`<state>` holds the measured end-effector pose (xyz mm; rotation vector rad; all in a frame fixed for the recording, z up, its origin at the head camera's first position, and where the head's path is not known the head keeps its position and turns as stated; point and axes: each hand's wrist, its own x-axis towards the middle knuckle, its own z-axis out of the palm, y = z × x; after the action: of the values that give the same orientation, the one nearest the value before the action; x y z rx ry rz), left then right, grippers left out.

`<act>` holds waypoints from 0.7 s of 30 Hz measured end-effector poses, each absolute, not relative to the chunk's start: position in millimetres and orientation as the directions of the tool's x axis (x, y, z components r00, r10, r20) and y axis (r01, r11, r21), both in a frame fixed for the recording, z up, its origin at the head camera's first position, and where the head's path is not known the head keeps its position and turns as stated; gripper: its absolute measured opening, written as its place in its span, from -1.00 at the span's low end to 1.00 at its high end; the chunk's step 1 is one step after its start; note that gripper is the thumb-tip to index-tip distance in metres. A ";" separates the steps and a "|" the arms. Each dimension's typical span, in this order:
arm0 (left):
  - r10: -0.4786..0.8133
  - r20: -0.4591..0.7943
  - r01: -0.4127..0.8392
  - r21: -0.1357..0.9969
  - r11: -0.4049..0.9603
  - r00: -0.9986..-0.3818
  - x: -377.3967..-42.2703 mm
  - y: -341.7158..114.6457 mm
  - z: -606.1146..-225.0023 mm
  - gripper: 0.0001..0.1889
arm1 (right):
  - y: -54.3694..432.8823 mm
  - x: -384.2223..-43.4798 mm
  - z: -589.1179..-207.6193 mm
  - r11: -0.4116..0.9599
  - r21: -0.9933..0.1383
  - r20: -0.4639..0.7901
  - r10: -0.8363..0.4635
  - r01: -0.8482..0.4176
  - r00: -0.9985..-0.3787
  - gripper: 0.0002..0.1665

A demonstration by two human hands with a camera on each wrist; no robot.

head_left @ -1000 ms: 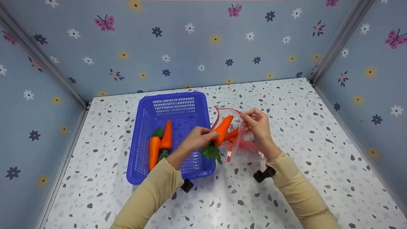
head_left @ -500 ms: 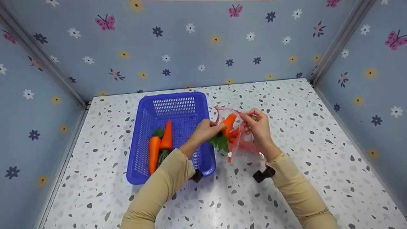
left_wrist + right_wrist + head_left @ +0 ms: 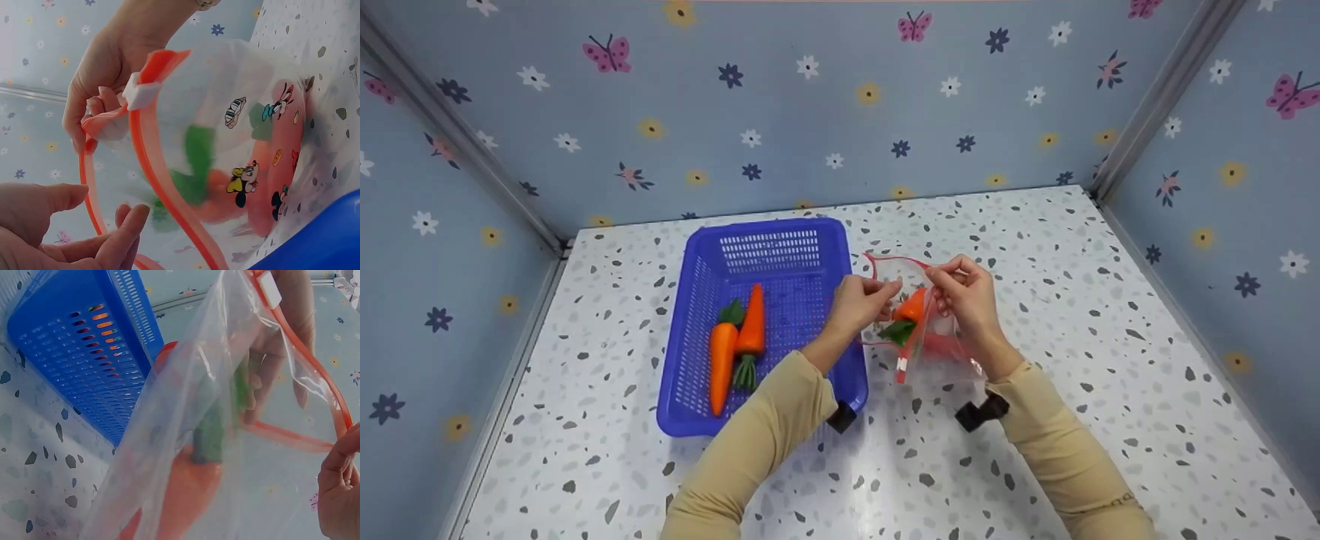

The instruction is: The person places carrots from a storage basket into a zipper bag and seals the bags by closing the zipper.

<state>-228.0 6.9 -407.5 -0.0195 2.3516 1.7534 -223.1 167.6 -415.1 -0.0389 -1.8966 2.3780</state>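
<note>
A clear zip bag [image 3: 952, 326] with a red zip edge and white slider [image 3: 142, 94] stands open beside the basket. My right hand [image 3: 971, 296] pinches the zip edge at its far right. My left hand [image 3: 861, 304] is at the bag's mouth, thumb and fingers apart, holding nothing. Inside the bag lies a carrot [image 3: 913, 306], its green leaves [image 3: 898, 331] toward the opening. More orange-red shapes show through the printed plastic, partly hidden. In the right wrist view, the carrot [image 3: 188, 489] hangs tip down behind the plastic.
A blue perforated basket [image 3: 675, 360] stands left of the bag, its right rim under my left wrist. Two carrots lie in it: one slender carrot [image 3: 723, 360] and one pointed carrot [image 3: 752, 319]. Patterned walls [image 3: 840, 105] close in the speckled table [image 3: 1072, 315].
My left hand has moved right and carried the carrot into the bag, then let go of it. The right hand has kept its pinch on the bag's edge.
</note>
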 end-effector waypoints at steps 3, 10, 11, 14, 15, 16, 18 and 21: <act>0.137 -0.165 -0.129 0.962 0.240 -0.977 -228.1 7.7 -409.6 -0.71 | 167.7 -223.0 -415.2 -0.231 -0.970 0.052 0.095 -0.073 -0.994 -0.87; 0.153 -0.068 -0.022 0.959 0.283 -0.986 -228.0 1.6 -411.7 -0.74 | 168.3 -223.0 -415.3 -0.225 -0.972 0.046 0.102 -0.068 -0.994 -0.85; 0.152 -0.048 -0.002 0.958 0.287 -0.987 -227.9 0.0 -411.5 -0.75 | 168.4 -223.2 -415.5 -0.225 -0.972 0.041 0.103 -0.063 -0.994 -0.84; 0.147 0.012 0.055 0.956 0.289 -0.989 -228.6 -5.4 -411.6 -0.77 | 168.6 -223.5 -415.4 -0.217 -0.975 0.025 0.102 -0.047 -0.994 -0.84; 0.141 0.027 0.068 0.954 0.292 -0.990 -228.9 -7.3 -411.3 -0.77 | 168.6 -223.5 -415.2 -0.216 -0.975 0.021 0.102 -0.043 -0.995 -0.85; 0.135 0.044 0.083 0.951 0.299 -0.990 -229.5 -9.3 -411.5 -0.78 | 168.6 -223.6 -415.1 -0.213 -0.976 0.019 0.102 -0.040 -0.995 -0.85; 0.120 0.081 0.116 0.939 0.324 -0.990 -231.6 -13.9 -412.2 -0.79 | 168.4 -223.4 -414.8 -0.211 -0.977 0.016 0.100 -0.037 -0.995 -0.86; 0.089 0.120 0.144 0.922 0.359 -0.989 -235.2 -21.7 -412.9 -0.80 | 168.0 -223.6 -415.0 -0.217 -0.975 0.019 0.098 -0.040 -0.995 -0.86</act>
<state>-235.2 -21.7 -412.9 0.2264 2.6301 1.7920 -223.6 168.0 -415.0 -0.0718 -1.9076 2.3827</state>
